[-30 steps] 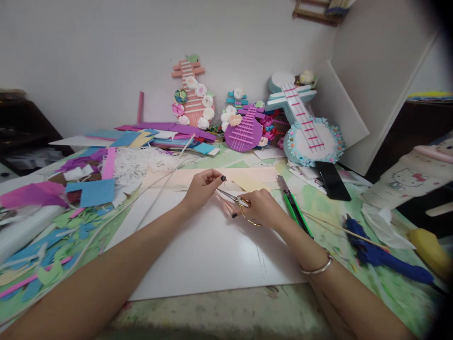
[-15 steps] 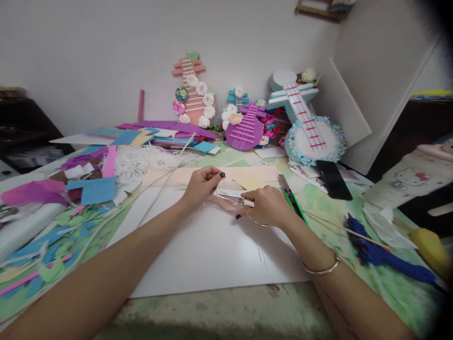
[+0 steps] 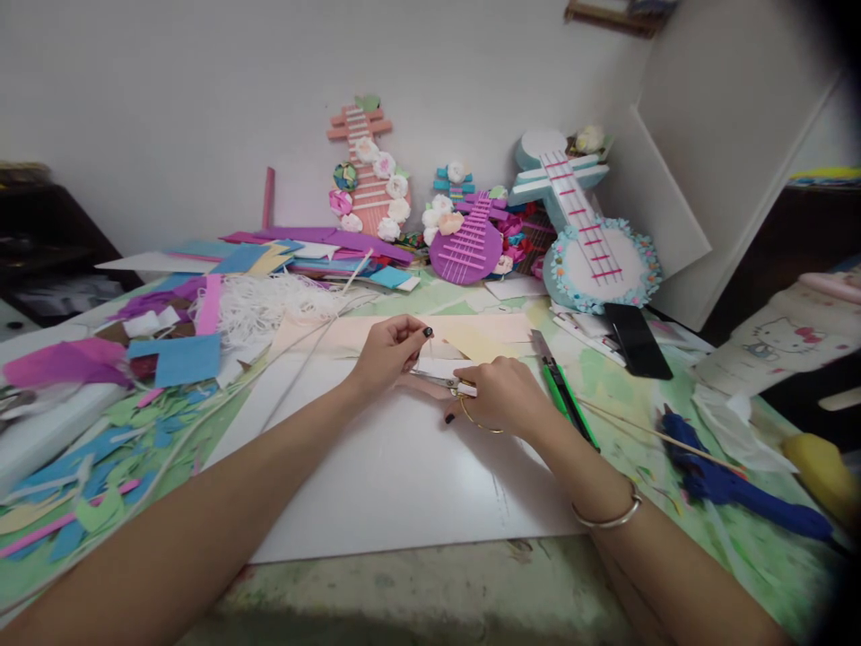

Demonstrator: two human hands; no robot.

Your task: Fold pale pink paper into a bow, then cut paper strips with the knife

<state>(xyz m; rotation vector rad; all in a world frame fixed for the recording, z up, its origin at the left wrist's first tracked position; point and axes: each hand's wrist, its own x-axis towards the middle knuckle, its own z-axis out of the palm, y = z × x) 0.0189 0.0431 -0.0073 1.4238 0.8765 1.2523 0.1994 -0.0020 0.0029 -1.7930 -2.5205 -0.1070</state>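
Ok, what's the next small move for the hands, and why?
Probably ease the left hand slightly clear before any snip: the scissors in the right hand point toward the left fingertips and sit very close. What those fingertips pinch is too small to tell.

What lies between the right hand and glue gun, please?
The head view shows a green cutter and a thin stick between right hand and glue gun.

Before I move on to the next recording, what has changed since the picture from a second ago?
The scissors in the right hand lie slightly flatter, their tips lower in view. The pink paper piece, folded against the right thumb then, now looks flatter below the blades; the thumb seems to have let go. The left hand stays pinched; the green utility knife and blue glue gun stayed put.
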